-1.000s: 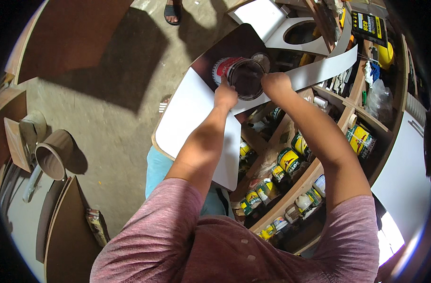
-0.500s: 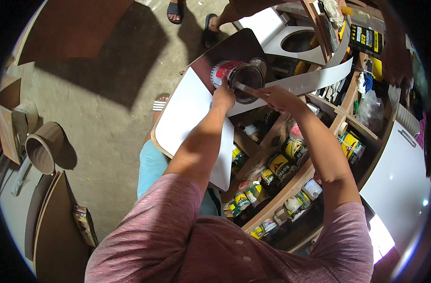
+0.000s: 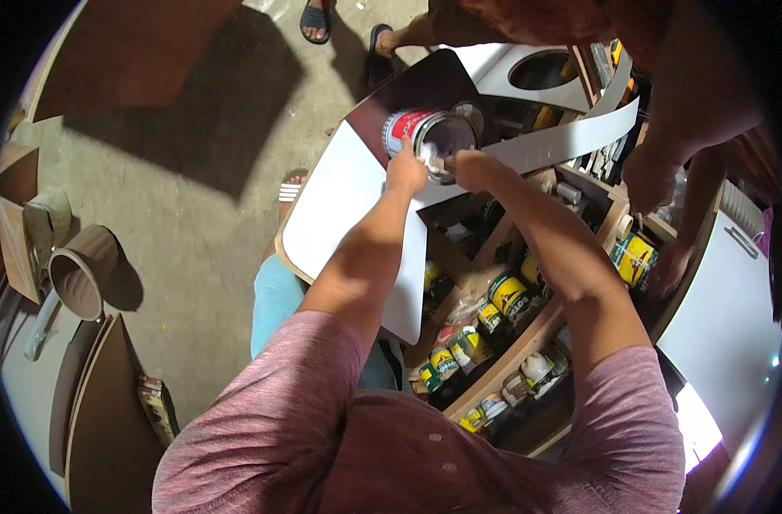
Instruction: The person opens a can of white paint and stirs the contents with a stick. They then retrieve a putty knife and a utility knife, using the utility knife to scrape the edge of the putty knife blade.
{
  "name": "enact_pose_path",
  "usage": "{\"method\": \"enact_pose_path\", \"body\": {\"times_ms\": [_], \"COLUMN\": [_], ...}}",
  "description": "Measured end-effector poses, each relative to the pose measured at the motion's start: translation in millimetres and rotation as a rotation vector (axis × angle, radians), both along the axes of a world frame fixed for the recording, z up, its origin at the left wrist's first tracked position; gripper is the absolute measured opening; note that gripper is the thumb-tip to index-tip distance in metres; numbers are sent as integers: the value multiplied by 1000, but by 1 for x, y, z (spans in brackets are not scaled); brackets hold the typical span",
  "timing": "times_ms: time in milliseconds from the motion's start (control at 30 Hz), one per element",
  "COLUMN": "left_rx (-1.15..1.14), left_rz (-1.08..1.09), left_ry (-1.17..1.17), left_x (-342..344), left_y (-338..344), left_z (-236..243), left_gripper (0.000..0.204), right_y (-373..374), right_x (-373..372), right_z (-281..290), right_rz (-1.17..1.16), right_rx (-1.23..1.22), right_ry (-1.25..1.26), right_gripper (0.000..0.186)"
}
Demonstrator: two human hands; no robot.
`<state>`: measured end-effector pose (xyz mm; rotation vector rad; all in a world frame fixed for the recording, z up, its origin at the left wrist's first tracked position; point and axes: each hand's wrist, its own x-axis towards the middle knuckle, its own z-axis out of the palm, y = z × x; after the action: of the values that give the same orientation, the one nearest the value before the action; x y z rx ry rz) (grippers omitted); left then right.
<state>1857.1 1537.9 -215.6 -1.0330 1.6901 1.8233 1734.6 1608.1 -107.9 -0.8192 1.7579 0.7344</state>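
From my seat I have both hands at the can: the left hand [image 3: 405, 176] is bent against the side of a red-and-white can [image 3: 406, 127], index finger laid along it, and the right hand [image 3: 475, 170] is curled almost to a fist around a pale tool [image 3: 438, 163] at the can's mouth; I can't tell how hard either one grips. Largest in front of me is the wooden shelf unit [image 3: 502, 375], running diagonally below and to the right of the hands. A co-worker's arms [image 3: 708, 107] reach down over its right side. Nearer the left forearm lies a white panel [image 3: 340, 201], and at its upper edge a dark brown panel [image 3: 417, 90]. A curved white strip [image 3: 571, 137] extends rightward from just beside the can. The can itself sits over the brown panel, tilted, its mouth turned to the right. Smaller yellow-and-green tins [image 3: 509, 295] stand in the shelf compartments. Of the tool I see only a short end.
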Motion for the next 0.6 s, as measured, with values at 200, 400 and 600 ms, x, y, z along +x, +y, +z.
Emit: {"method": "enact_pose_path", "body": {"times_ms": [200, 400, 600], "left_rx": [8, 26, -10], "left_rz": [-2, -4, -24], "left_ry": [-2, -11, -14], "left_x": [0, 1, -2], "left_y": [2, 4, -1], "left_z": [-7, -1, 2], "left_gripper": [71, 71, 72], "right_y": [47, 56, 21], "right_x": [-25, 0, 18], "right_z": [35, -11, 2], "right_rz": [-1, 38, -80], "right_rx": [-502, -286, -85], "right_ry": [28, 427, 111], "right_gripper": [20, 19, 33]}}
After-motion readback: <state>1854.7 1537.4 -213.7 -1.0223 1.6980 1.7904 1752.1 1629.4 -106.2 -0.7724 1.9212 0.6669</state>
